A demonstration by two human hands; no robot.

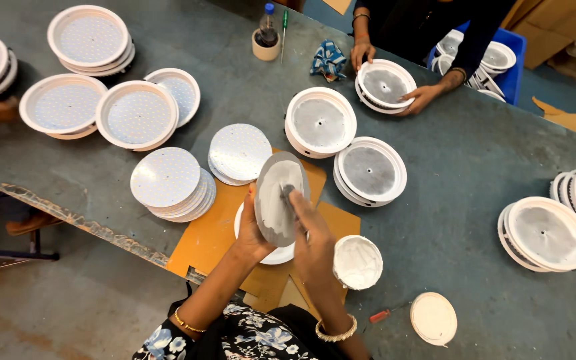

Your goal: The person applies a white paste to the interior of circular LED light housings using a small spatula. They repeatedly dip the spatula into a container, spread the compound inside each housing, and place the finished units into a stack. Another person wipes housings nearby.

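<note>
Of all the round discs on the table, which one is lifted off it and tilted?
The grey-coated disc gripped at its edge by the left hand, while the right hand works a brush across its face. All the others lie flat in stacks.

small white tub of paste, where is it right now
In the head view the small white tub sits on the table just right of the right hand, with a round white lid further right.
</note>
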